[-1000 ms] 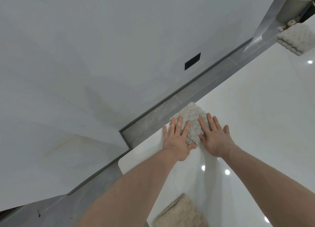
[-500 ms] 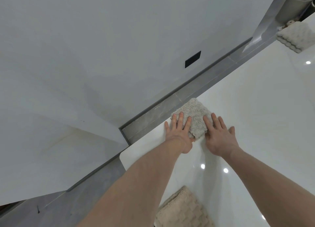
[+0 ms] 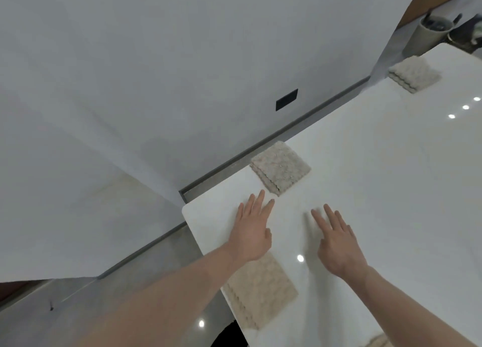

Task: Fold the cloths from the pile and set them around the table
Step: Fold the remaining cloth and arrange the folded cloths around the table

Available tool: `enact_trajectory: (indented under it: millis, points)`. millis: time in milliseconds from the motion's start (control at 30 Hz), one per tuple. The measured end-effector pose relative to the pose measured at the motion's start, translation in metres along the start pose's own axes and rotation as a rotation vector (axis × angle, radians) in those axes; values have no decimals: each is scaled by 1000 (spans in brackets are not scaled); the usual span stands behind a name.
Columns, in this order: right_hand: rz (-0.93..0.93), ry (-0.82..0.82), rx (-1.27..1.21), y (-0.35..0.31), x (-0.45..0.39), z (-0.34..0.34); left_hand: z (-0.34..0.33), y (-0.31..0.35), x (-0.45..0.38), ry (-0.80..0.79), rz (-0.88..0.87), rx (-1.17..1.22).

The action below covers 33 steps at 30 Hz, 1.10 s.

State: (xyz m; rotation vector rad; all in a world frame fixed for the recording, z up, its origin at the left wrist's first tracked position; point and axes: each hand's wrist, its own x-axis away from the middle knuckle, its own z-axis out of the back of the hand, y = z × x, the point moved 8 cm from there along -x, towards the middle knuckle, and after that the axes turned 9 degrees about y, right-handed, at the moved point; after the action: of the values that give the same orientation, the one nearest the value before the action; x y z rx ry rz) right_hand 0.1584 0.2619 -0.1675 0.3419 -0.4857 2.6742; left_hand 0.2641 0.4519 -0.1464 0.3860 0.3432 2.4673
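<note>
A folded grey-beige cloth (image 3: 280, 168) lies flat near the far edge of the glossy white table (image 3: 378, 179), close to the table's left corner. My left hand (image 3: 251, 229) hovers just short of it, fingers straight, holding nothing. My right hand (image 3: 336, 242) is beside it to the right, fingers spread over bare tabletop, also holding nothing. A second folded beige cloth (image 3: 260, 289) lies at the table's left edge, partly under my left forearm. A third folded cloth (image 3: 413, 72) rests at the far right end.
A white wall with a small black plate (image 3: 287, 99) runs close along the table's far edge, with a grey skirting strip (image 3: 273, 138). A grey cylindrical container (image 3: 425, 35) stands past the far cloth. Grey floor lies to the left.
Both hands have lifted off the grey-beige cloth and pulled back toward me. The cloth stays folded by the far edge. The view has shifted, showing more of the table.
</note>
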Motion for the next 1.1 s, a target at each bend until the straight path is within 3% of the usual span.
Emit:
enact_trajectory:
  millis: [233,467,800,967,1100]
  points:
    - [49,-102,-9,23,125,-11,-25,31,143,-62,118,36]
    - [0,-127,12,65,209,-22,-53,57,226,-150,186,13]
    - [-96,-200,-51,97,242,-34,-92,48,245,-420,262,35]
    - [-113,-295,-83,108,240,-40,-85,59,238,-412,347,6]
    - [-57,-364,-28,106,239,-39,-87,82,238,-277,461,15]
